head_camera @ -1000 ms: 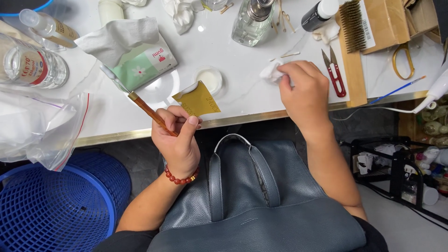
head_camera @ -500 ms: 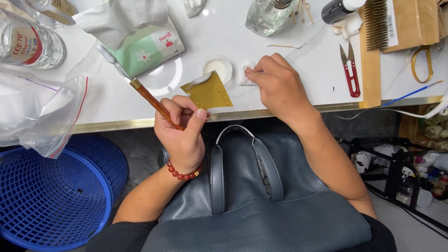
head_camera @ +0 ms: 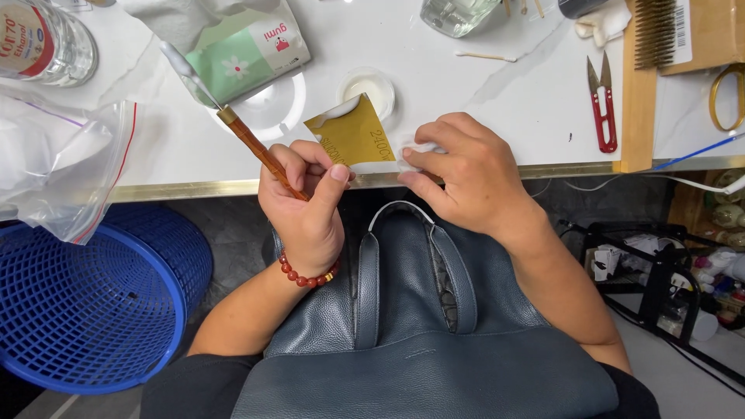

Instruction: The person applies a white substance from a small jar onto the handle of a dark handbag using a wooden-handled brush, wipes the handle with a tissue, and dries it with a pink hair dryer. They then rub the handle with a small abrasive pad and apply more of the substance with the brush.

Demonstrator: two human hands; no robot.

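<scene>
1. Marble-patterned white tabletop (head_camera: 481, 93) with a brass edge is filling the upper view; a blue plastic mesh basket (head_camera: 85, 310) is sitting at 8 o'clock.
2. Left hand (head_camera: 306, 209) is clamping a brown wooden-handled brush (head_camera: 260, 151), bristles pointing toward 11 o'clock.
3. Right hand (head_camera: 466, 174) is pinching a small white pad (head_camera: 411, 151) beside a square of yellow sandpaper (head_camera: 353, 136).
4. Dark blue-grey leather handbag (head_camera: 419, 326) is lying on the lap at 6 o'clock, handles up.

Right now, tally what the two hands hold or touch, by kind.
Brush: 1, wooden-handled brush in the left hand
Sandpaper: 1, yellow sandpaper square, also left hand
Pad: 1, small white pad under the right hand
Total: 3
</scene>
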